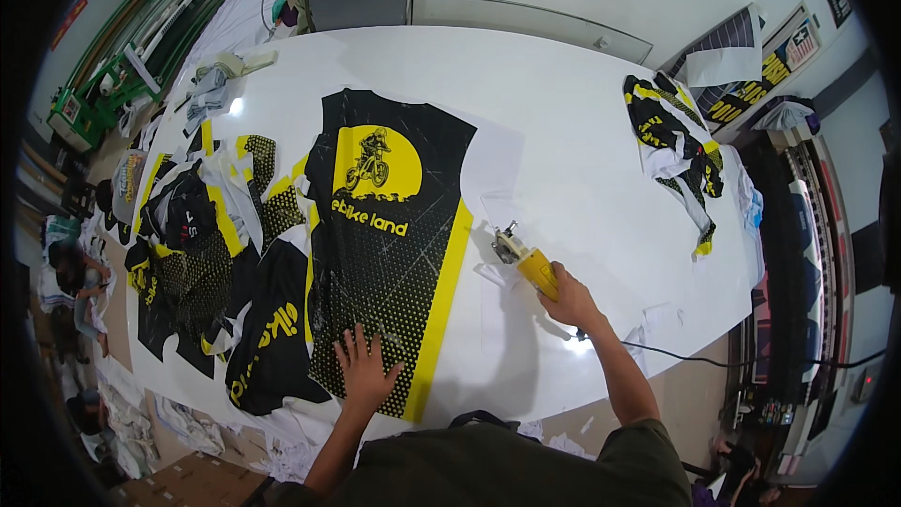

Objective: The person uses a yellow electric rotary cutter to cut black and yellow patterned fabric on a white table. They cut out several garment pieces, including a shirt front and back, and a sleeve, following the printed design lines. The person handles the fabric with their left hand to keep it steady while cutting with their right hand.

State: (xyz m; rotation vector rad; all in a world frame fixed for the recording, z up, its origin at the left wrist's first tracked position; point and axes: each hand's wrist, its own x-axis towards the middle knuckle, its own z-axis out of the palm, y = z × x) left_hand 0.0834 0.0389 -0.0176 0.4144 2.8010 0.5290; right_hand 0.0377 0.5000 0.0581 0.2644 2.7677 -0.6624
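Observation:
My left hand [366, 366] lies with spread fingers on the lower part of a black and yellow fabric panel [385, 277], printed with a rider graphic, lettering and dots, flat on the white table [572, 103]. My right hand [569, 297] grips the yellow handle of an electric cutting tool [524, 257] with a metal head, held to the right of the panel's yellow edge strip. A black cord [694, 357] runs from the tool to the right. White paper or fabric scraps [493, 272] lie under and beside the tool head.
Piles of black and yellow fabric pieces [192, 253] cover the table's left side; another bunch [671, 141] lies at the right. Green roller machinery [117, 75] stands at the back left, fabric rolls [788, 282] along the right. Other people [70, 272] appear at the left and lower right edges.

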